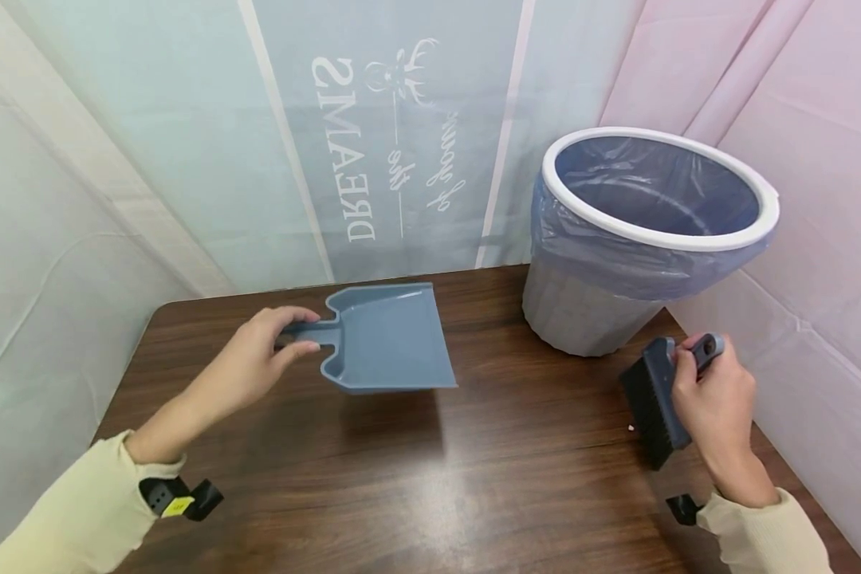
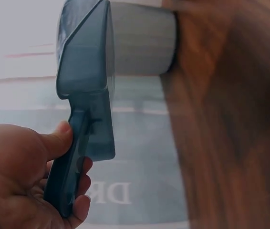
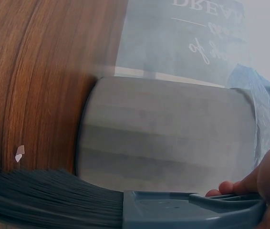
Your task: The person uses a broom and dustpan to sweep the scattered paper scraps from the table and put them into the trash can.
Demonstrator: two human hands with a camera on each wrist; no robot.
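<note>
My left hand (image 1: 258,347) grips the short handle of a blue-grey dustpan (image 1: 391,339). The pan is held above the wooden table, its wide lip facing right and a shadow beneath it. In the left wrist view, thumb and fingers wrap round the dustpan handle (image 2: 68,162). On the right, my right hand (image 1: 717,395) holds a hand brush (image 1: 662,391) by its handle, dark bristles pointing down and left. In the right wrist view the bristles (image 3: 49,198) lie close to a small whitish scrap (image 3: 20,153) on the table; whether they touch it I cannot tell.
A grey waste bin (image 1: 581,307) with a white rim (image 1: 660,235) and a bluish plastic liner stands at the back right, between dustpan and brush. Printed fabric (image 1: 402,159) hangs behind the brown table (image 1: 516,478), and pale sheeting (image 1: 818,263) borders the right side.
</note>
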